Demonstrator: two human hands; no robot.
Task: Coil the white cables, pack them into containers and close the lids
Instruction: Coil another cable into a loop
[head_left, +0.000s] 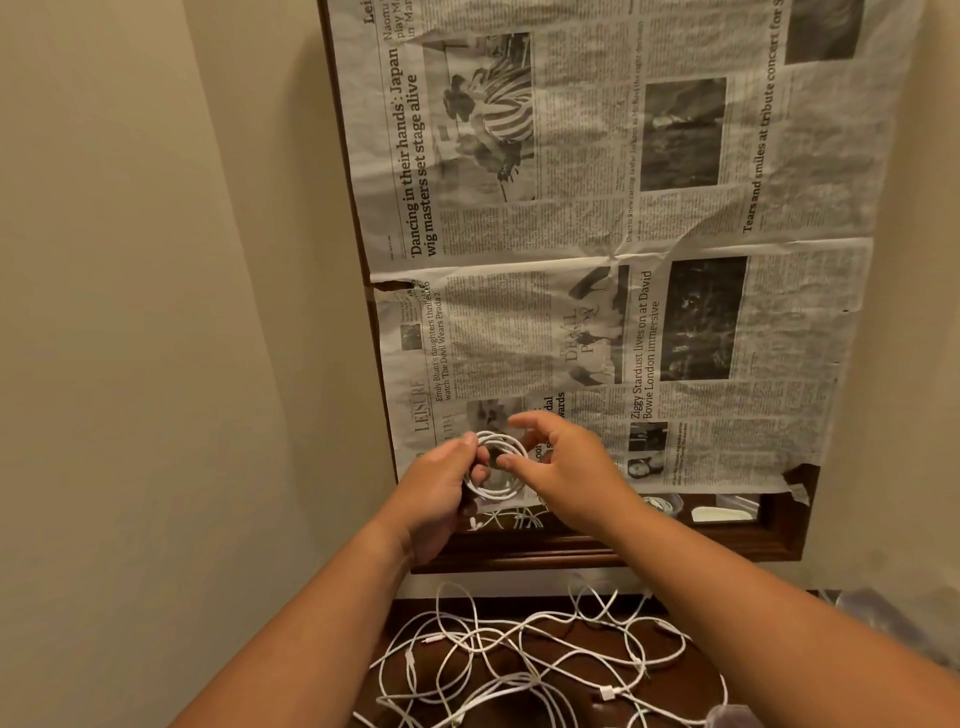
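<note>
Left hand (441, 483) grips a small coil of white cable (496, 467), fingers closed around its rim, held up in front of the newspaper-covered mirror (597, 260). Right hand (566, 467) hovers beside it, fingers spread wide, holding nothing. Loose white cables (519, 660) sprawl tangled on the dark table (691, 701) below. Containers: can't make out any clearly.

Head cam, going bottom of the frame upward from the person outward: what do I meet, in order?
Tangle of loose white cables on the dark surface → wooden frame edge → left hand gripping the coiled cable, right hand open beside it → newspaper sheets covering the mirror.
</note>
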